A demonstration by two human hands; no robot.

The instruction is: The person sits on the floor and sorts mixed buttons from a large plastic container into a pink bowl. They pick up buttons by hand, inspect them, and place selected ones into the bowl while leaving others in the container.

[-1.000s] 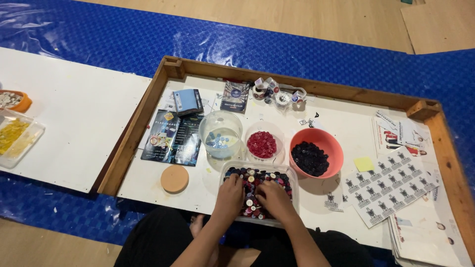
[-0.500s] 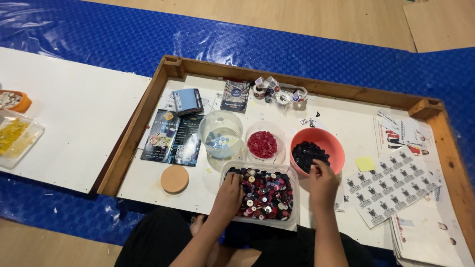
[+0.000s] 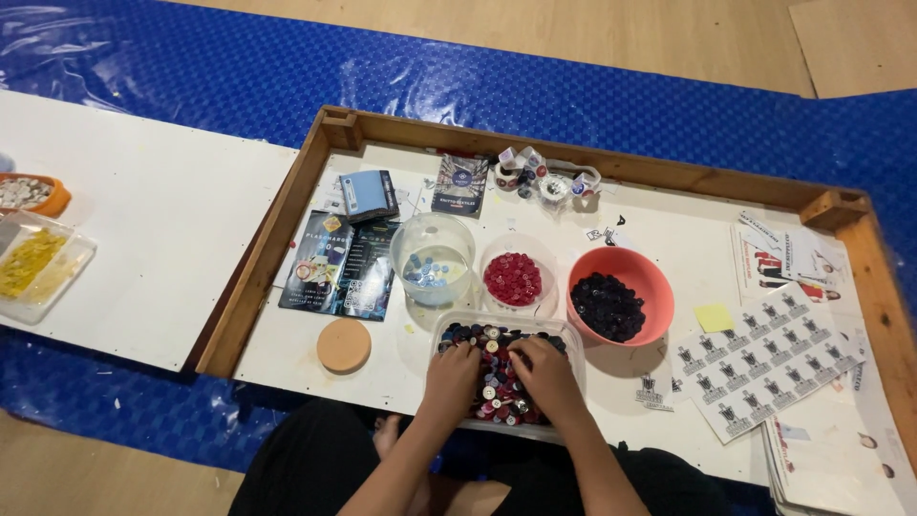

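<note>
A clear rectangular tub (image 3: 564, 334) of mixed buttons sits at the near edge of the white board. My left hand (image 3: 451, 375) and my right hand (image 3: 546, 371) both rest inside it, fingers down among the buttons. Whether either hand holds a button is hidden by the fingers. Behind the tub stand a clear bowl with blue buttons (image 3: 432, 258), a clear bowl of red buttons (image 3: 513, 278) and an orange bowl of dark buttons (image 3: 619, 294).
A wooden frame (image 3: 267, 248) borders the board. A round cork lid (image 3: 343, 345) and dark leaflets (image 3: 340, 263) lie to the left. Sticker sheets (image 3: 759, 355) lie to the right, tape rolls (image 3: 540, 178) at the back. Trays (image 3: 33, 263) sit far left.
My right hand has come back from the orange bowl into the mixed-button tub. My left hand has stayed in the tub.
</note>
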